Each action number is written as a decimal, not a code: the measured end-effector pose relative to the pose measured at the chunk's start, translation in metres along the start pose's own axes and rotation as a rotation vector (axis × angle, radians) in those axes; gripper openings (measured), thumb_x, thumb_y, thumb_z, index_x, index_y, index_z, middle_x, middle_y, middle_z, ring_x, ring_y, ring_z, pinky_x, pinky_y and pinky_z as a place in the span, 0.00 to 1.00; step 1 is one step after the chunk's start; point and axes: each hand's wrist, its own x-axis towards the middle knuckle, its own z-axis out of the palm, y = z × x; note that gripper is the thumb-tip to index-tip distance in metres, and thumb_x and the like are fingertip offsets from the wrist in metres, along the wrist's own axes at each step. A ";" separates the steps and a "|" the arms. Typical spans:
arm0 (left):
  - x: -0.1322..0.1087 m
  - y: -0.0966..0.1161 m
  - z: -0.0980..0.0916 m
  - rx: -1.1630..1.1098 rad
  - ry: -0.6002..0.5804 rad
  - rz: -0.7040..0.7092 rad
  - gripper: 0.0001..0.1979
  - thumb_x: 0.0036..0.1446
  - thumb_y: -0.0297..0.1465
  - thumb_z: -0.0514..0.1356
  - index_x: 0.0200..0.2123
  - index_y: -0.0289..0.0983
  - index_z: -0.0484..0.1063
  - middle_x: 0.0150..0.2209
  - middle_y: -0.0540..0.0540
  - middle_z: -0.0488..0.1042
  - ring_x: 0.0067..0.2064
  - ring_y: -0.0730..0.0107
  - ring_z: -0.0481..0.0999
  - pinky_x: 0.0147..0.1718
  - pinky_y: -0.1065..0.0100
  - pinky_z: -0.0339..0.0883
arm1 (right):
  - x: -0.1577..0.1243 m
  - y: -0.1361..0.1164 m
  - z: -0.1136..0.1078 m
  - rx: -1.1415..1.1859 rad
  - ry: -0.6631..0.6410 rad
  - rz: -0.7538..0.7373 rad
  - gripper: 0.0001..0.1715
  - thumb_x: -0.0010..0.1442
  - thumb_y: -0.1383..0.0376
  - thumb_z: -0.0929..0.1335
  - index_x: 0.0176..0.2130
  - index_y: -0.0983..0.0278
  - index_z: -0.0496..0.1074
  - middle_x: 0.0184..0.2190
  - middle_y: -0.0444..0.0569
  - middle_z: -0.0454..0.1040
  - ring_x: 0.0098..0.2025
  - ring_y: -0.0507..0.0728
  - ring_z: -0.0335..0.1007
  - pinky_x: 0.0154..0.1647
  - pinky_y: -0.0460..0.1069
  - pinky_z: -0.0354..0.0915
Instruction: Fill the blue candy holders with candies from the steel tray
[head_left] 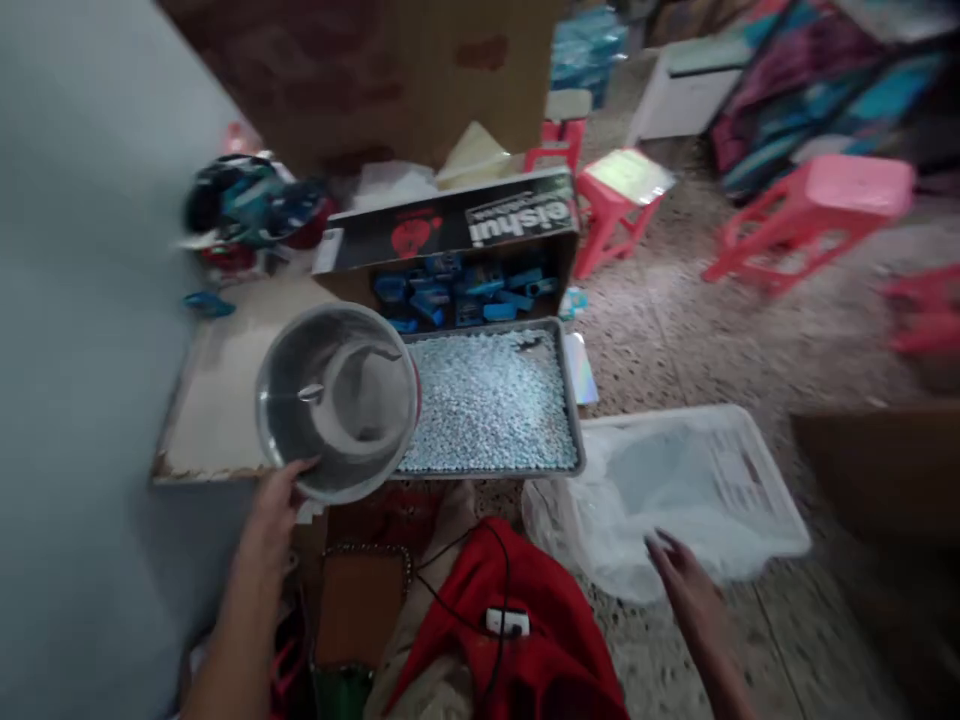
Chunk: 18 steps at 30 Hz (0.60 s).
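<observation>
The left grip (274, 510) clasps the near rim of a steel bowl (337, 400), which is tilted over the left end of a grey tray (579, 440) of small pale beads. The right grip (686, 585) is released, fingers spread, beside a clear plastic bag (675, 490) on the floor. An open box (450, 235) of blue parts stands behind the tray.

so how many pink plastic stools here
4: small stool and paper-topped stool beside the printed cardboard box, large stool farther right, blurred stool at right edge; more may be hidden.
</observation>
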 end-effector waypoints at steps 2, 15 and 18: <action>0.008 0.017 0.015 0.117 -0.028 0.044 0.09 0.41 0.26 0.67 0.30 0.41 0.78 0.28 0.52 0.83 0.36 0.55 0.85 0.42 0.50 0.85 | -0.032 -0.077 0.010 0.484 -0.208 0.004 0.54 0.58 0.34 0.59 0.72 0.59 0.59 0.61 0.66 0.79 0.57 0.71 0.83 0.56 0.67 0.80; -0.128 -0.041 0.262 0.680 -1.621 0.600 0.44 0.64 0.48 0.67 0.77 0.41 0.58 0.70 0.33 0.71 0.60 0.50 0.82 0.61 0.52 0.76 | -0.031 -0.068 0.034 1.044 0.763 0.321 0.24 0.42 0.61 0.73 0.40 0.59 0.66 0.32 0.39 0.73 0.34 0.54 0.71 0.36 0.51 0.77; -0.105 -0.070 0.244 0.859 -1.729 0.752 0.35 0.66 0.41 0.66 0.73 0.43 0.66 0.70 0.37 0.72 0.66 0.50 0.77 0.67 0.51 0.71 | 0.012 -0.033 0.027 1.067 0.841 0.402 0.22 0.43 0.61 0.69 0.40 0.57 0.61 0.33 0.37 0.70 0.34 0.53 0.71 0.33 0.51 0.77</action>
